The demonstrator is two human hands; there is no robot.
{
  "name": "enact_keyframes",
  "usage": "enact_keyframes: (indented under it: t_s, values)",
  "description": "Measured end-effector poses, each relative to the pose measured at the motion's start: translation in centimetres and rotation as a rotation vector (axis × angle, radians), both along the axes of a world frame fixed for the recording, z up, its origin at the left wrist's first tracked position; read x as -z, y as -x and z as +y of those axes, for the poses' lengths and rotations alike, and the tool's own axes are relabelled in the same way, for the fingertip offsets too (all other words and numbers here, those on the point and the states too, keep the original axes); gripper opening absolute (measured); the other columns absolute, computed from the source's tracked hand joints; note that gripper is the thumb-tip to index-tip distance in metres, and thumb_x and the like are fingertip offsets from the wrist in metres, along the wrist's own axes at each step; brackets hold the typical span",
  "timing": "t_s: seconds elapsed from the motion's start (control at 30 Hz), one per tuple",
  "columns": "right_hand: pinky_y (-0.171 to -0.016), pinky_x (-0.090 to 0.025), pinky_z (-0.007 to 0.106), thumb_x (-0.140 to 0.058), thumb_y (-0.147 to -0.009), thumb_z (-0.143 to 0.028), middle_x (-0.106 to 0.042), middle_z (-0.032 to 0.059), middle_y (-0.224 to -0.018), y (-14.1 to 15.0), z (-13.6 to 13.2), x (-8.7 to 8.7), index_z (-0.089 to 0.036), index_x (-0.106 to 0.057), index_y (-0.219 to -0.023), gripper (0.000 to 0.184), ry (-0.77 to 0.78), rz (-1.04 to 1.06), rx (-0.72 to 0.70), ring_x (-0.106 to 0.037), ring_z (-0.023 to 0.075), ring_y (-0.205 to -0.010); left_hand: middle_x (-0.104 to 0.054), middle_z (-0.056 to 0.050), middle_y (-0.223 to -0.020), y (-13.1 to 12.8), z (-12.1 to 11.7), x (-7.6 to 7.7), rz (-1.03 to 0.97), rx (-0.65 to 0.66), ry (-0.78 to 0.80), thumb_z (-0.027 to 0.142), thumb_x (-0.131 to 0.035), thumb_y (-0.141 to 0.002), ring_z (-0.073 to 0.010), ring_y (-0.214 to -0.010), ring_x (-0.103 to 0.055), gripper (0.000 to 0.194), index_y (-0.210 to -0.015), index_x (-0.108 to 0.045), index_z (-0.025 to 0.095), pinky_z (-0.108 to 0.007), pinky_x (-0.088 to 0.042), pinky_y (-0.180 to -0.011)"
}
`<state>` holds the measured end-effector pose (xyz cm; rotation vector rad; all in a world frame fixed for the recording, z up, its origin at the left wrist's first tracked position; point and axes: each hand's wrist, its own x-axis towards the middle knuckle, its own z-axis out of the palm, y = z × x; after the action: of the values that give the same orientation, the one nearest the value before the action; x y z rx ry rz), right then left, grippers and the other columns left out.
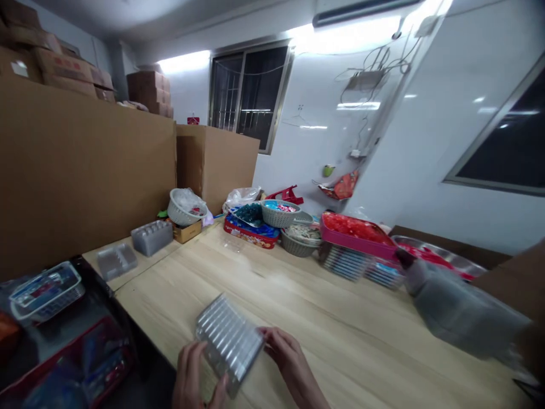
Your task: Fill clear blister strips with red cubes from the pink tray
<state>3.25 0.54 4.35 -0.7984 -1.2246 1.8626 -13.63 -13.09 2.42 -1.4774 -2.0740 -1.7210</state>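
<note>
A clear plastic tray with a row of long ribbed slots (232, 341) is tilted just at or above the wooden tabletop; I cannot tell whether it touches the wood. The fingers of my left hand (191, 372) hold its left side, with the thumb at the near edge. At the right edge, my right hand (287, 355) pinches the tray between thumb and fingers. Slight blur hides whether the slots contain anything.
Along the back of the table (272, 284) stand a red tin of blue packets (251, 234), grey baskets (300, 244) and a pink tray of red pieces (357, 233). Stacked clear trays (153, 237) are at the left, a blurred grey translucent stack (464, 309) at the right.
</note>
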Motion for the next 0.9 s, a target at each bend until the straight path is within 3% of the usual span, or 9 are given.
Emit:
enact_keyframes:
  t_s: [0.07,0.17,0.27,0.33,0.47,0.6,0.7,0.8,0.9]
  values:
    - [-0.077,-0.042,0.030,-0.070,-0.070,-0.044,-0.067,0.0079,-0.091,0.2,0.7,-0.4,-0.016,-0.069,-0.070,0.028,0.061,-0.014,-0.030,-0.058,0.0204,-0.085,-0.054,-0.016,-0.114,0.7,0.3,-2.1,0.318,0.022,-0.031,0.031,-0.057,-0.079,-0.0297,-0.111,-0.050,0.042,-0.117,-0.046,0.016,-0.046,-0.045,-0.091]
    - [-0.071,-0.040,0.027,-0.075,-0.064,-0.039,-0.068,0.0057,-0.082,0.8,1.3,-0.9,-0.014,-0.071,-0.071,0.026,0.106,0.023,-0.134,-0.056,0.0170,-0.075,-0.051,-0.018,-0.127,0.8,1.8,-5.5,0.689,0.249,0.130,0.040,-0.061,-0.076,-0.0346,-0.125,-0.040,0.057,-0.125,-0.044,0.014,-0.052,-0.036,-0.099]
    - [-0.067,-0.037,0.025,-0.076,-0.064,-0.033,-0.067,0.0038,-0.076,1.0,1.6,-1.1,-0.013,-0.069,-0.063,0.021,0.128,0.104,-0.233,-0.054,0.0139,-0.068,-0.037,-0.018,-0.143,0.0,3.6,-7.8,0.798,0.494,0.431,0.054,-0.066,-0.065,-0.0387,-0.133,-0.026,0.089,-0.138,-0.031,0.016,-0.058,-0.026,-0.104]
    - [-0.068,-0.037,0.025,-0.075,-0.064,-0.030,-0.066,0.0036,-0.074,0.9,1.7,-1.1,-0.013,-0.069,-0.064,0.018,0.156,0.150,-0.269,-0.053,0.0134,-0.067,-0.028,-0.017,-0.147,-0.6,4.5,-8.2,0.802,0.602,0.579,0.056,-0.069,-0.059,-0.0393,-0.135,-0.021,0.103,-0.142,-0.022,0.017,-0.060,-0.022,-0.106]
    - [-0.071,-0.037,0.025,-0.072,-0.063,-0.023,-0.065,0.0042,-0.073,0.9,1.8,-1.4,-0.012,-0.069,-0.063,0.012,0.178,0.204,-0.302,-0.053,0.0140,-0.070,-0.029,-0.015,-0.147,-0.8,5.5,-6.7,0.878,0.611,0.605,0.042,-0.066,-0.065,-0.0388,-0.135,-0.023,0.094,-0.143,-0.021,0.016,-0.059,-0.022,-0.105]
    - [-0.063,-0.036,0.024,-0.071,-0.061,-0.023,-0.059,-0.0004,-0.062,1.5,1.4,-1.5,-0.014,-0.062,-0.054,0.015,0.153,0.176,-0.211,-0.048,0.0116,-0.061,-0.047,-0.013,-0.137,0.5,6.5,-3.4,1.039,0.461,0.251,0.038,-0.057,-0.073,-0.0352,-0.127,-0.039,0.075,-0.139,-0.032,0.014,-0.052,-0.025,-0.106]
    - [-0.061,-0.038,0.023,-0.071,-0.061,-0.028,-0.056,-0.0021,-0.060,2.3,2.2,-0.3,-0.016,-0.058,-0.056,0.019,0.121,0.064,-0.045,-0.049,0.0112,-0.059,-0.059,-0.006,-0.126,1.8,7.6,-1.0,1.152,0.341,0.047,0.024,-0.053,-0.080,-0.0262,-0.117,-0.052,0.052,-0.131,-0.045,0.022,-0.041,-0.027,-0.108]
    - [-0.063,-0.045,0.029,-0.068,-0.060,-0.040,-0.056,-0.0002,-0.062,2.9,5.2,1.5,-0.018,-0.056,-0.060,0.025,0.126,-0.089,0.126,-0.057,0.0159,-0.063,-0.067,-0.002,-0.114,2.4,8.5,1.0,1.124,0.259,0.016,0.013,-0.051,-0.082,-0.0221,-0.108,-0.059,0.046,-0.125,-0.051,0.030,-0.039,-0.030,-0.107]
    - [-0.057,-0.048,0.036,-0.063,-0.056,-0.044,-0.055,0.0029,-0.056,2.5,9.6,2.2,-0.019,-0.052,-0.057,0.027,0.081,-0.280,0.237,-0.057,0.0207,-0.057,-0.069,-0.003,-0.109,2.3,8.8,1.9,1.027,0.229,0.045,0.017,-0.050,-0.084,-0.0241,-0.107,-0.060,0.043,-0.124,-0.051,0.031,-0.043,-0.032,-0.105]
